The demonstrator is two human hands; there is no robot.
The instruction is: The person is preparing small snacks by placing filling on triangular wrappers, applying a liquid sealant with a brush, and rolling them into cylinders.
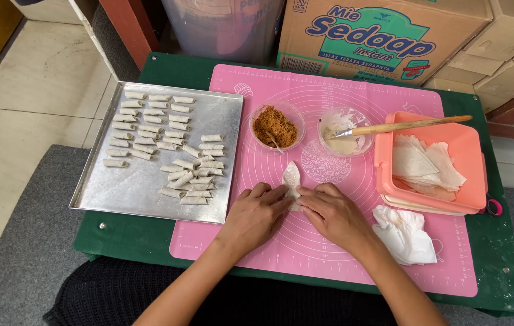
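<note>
Item: thin pastry wrapper (292, 178), pale, lay on the pink silicone mat (329, 253) at centre. Left hand (255, 215) and right hand (334, 214) met over its near end, fingertips pinching it. Metal tray (130, 193) of rolled pieces at nine o'clock. Bowl of brown filling (275, 127) at twelve. Pink box (432, 166) of wrappers at three.
</note>
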